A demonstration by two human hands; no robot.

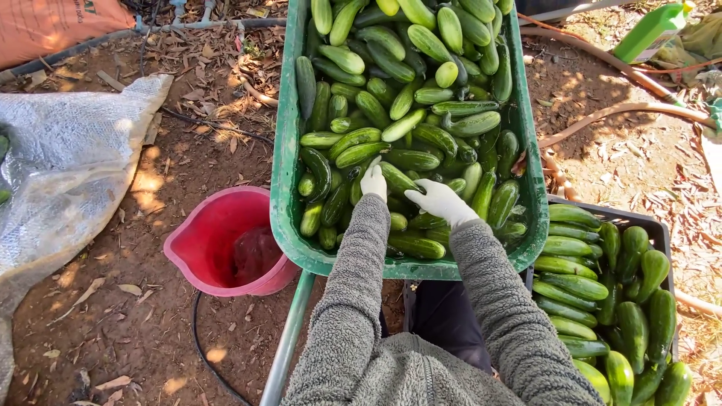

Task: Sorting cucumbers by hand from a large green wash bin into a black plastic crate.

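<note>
Nearest the lens: grey fleece sleeves, nubby knit, running up from bottom centre. L to R beyond them: crinkly silver-grey plastic sheet on bare dirt w/ dry leaves; round red plastic bucket, smooth wall, something dark red inside; thin black hose curling under it.

Centre: green plastic wheelbarrow tub, rounded rim, heaped w/ cucumbers, glossy, dark to pale green, short & oblong. Left hand, white glove, sits on the pile near the tub's front, fingers curled down among the cukes; can't tell if it has one gripped. Right hand, also white-gloved, lies just beside it, fingers spread flat over the cukes, not visibly closed on any.

Right: black plastic crate, straight-walled, packed w/ longer cucumbers laid roughly parallel. Behind it, tan hoses snake across the soil; green plastic jug top right corner. Orange woven sack top left.
</note>
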